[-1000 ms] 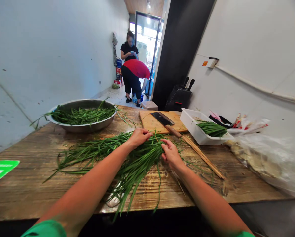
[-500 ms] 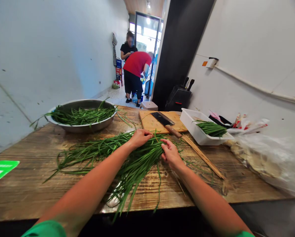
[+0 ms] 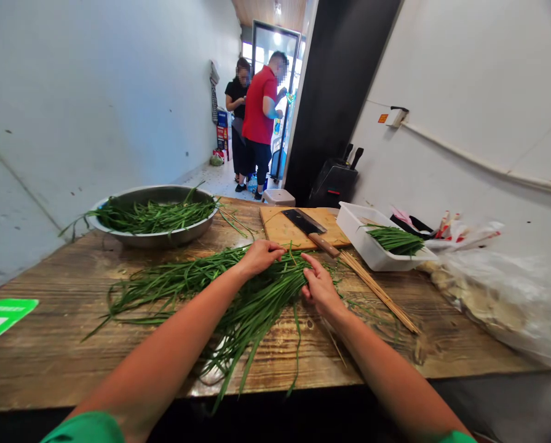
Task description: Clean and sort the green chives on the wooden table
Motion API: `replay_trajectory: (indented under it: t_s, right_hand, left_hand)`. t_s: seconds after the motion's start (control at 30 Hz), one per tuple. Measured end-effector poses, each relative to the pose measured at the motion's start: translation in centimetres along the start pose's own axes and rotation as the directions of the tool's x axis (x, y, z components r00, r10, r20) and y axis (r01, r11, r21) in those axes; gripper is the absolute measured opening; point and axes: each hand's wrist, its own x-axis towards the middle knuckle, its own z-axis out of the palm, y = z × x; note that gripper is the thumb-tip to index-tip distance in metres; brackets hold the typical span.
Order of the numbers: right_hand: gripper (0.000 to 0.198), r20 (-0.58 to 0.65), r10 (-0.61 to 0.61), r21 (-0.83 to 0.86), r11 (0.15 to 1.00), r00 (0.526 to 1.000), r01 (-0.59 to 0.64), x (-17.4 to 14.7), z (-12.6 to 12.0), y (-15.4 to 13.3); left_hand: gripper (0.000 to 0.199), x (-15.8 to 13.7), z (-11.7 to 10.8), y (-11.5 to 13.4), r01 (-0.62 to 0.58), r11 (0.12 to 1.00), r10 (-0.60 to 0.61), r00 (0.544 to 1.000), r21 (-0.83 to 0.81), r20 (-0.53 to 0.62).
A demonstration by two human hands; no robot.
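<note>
Long green garlic chives (image 3: 257, 314) lie in a loose heap on the wooden table, several blades hanging over its front edge. At the upper end of the heap my left hand (image 3: 261, 257) is closed in a pinch; what is between thumb and forefinger is too small to make out. A thin brownish stick shows among the chives just right of those fingertips. My right hand (image 3: 320, 286) curls around the right-hand ends of the chives, its index finger stretched toward the left hand. The two hands are a short gap apart.
Behind lie a cutting board (image 3: 275, 227) and a cleaver (image 3: 324, 241). Bamboo skewers (image 3: 381, 292) and a white bin (image 3: 365, 246) of chives are right, a metal basin (image 3: 165, 241) of chives left. A plastic bag (image 3: 501, 307) lies far right. Two people stand beyond.
My right index finger has lifted and straightened slightly; my left hand stays in nearly the same place. In the background, the person in red has straightened up from bending.
</note>
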Motion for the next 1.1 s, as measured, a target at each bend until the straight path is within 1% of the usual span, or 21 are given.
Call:
replay_trajectory:
  t_s: [0.1,0.17,0.37,0.57,0.7,0.8,0.93,1.0,1.03,1.1]
  right_hand:
    - [0.051,0.002,-0.014,0.006,1.0,1.0,0.014,0.0,0.0,0.0]
    - [0.05,0.003,-0.026,0.008,1.0,1.0,0.026,0.0,0.0,0.1]
    - [0.048,-0.005,-0.015,0.007,1.0,1.0,0.015,0.1,0.1,0.3]
    - [0.047,0.002,-0.005,0.042,0.999,1.0,0.005,0.1,0.1,0.2]
    - [0.046,0.015,0.0,0.055,0.998,1.0,-0.001,0.1,0.2,0.3]
    - [0.045,0.011,-0.004,0.05,0.999,1.0,0.004,0.1,0.2,0.2]
    - [0.044,0.01,-0.016,0.047,0.999,1.0,0.015,0.1,0.2,0.3]
    - [0.045,0.008,-0.016,0.044,0.999,1.0,0.016,0.1,0.2,0.4]
    - [0.045,0.006,-0.017,0.039,0.999,1.0,0.016,0.2,0.1,0.4]
    - [0.047,0.001,-0.018,0.025,1.0,1.0,0.018,0.2,0.1,0.5]
  left_hand:
    - [0.032,0.2,0.4,-0.5,0.043,0.989,-0.039,0.999,-0.139,0.032]
    - [0.032,0.2,0.7,-0.6,0.048,0.984,-0.041,0.998,-0.173,0.043]
    - [0.033,0.1,0.9,-0.3,0.02,0.994,-0.014,0.998,-0.106,0.064]
    - [0.034,-0.3,0.7,0.3,0.03,0.997,-0.026,0.997,-0.07,0.066]
    - [0.036,-0.3,0.7,0.2,-0.032,0.999,0.032,0.998,0.0,0.047]
    - [0.034,-0.1,0.7,-0.3,-0.075,0.997,0.075,0.996,-0.012,0.044]
    - [0.031,0.0,0.8,-0.6,-0.098,0.995,0.099,0.993,-0.022,0.061]
    - [0.026,-0.2,0.9,-0.3,-0.118,0.993,0.118,0.988,-0.007,0.101]
    - [0.025,-0.4,0.9,-0.1,-0.147,0.989,0.145,0.979,0.005,0.143]
    - [0.023,-0.7,0.7,0.6,-0.245,0.969,0.226,0.939,0.042,0.261]
